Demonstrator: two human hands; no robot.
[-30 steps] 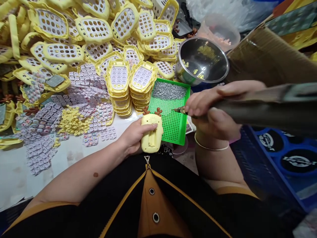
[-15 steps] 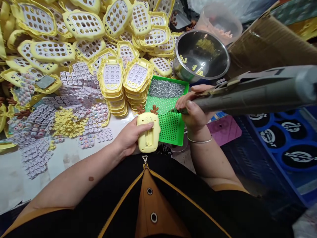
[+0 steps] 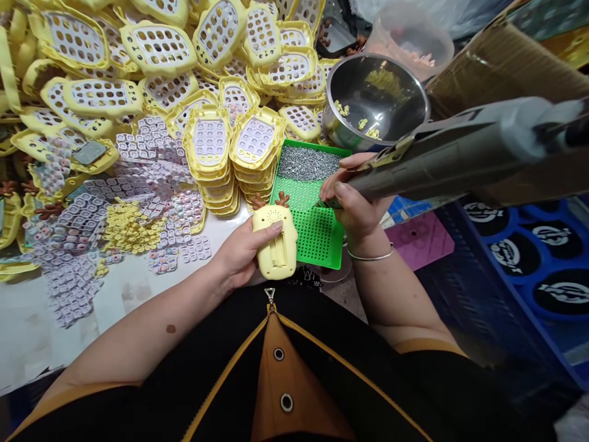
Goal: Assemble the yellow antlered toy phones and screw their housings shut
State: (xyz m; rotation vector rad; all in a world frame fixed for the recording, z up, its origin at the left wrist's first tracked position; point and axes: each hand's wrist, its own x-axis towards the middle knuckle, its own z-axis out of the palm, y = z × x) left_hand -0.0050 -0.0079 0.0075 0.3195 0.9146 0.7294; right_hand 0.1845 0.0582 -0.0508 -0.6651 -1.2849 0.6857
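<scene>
A pale yellow rounded plastic toy [image 3: 276,258] with brown plastic antlers [image 3: 281,197] lies in the person's left hand [image 3: 242,248], just above the lap and in front of the table [image 3: 27,344]. Its back faces up, showing a long uncovered battery bay and small corner holes. The left hand curls round one side, thumb pressed flat across the back, seemingly to steady the toy and leave most of the holes uncovered.

The right hand [image 3: 356,205] is wrapped closely round the front of a thick grey cylindrical power screwdriver [image 3: 442,162], whose slim tip points over the tray beside the toy, apart from it. Holding it so near the tip probably helps in aiming.

Beneath that tip sits a shallow green perforated plastic tray [image 3: 322,245]; small silvery screws [image 3: 304,162] are heaped at its far end, perhaps placed there for easy reach. Two neat stacks of yellow plastic shells [image 3: 209,184] stand beside it, their grids of white keys facing up.

Behind the tray, a round shiny steel bowl [image 3: 407,120] holds a few small yellow pieces. A translucent plastic tub [image 3: 389,27] behind it contains pinkish bits. On the right, a blue plastic crate [image 3: 460,258] holds round black-and-blue discs [image 3: 510,258].
</scene>
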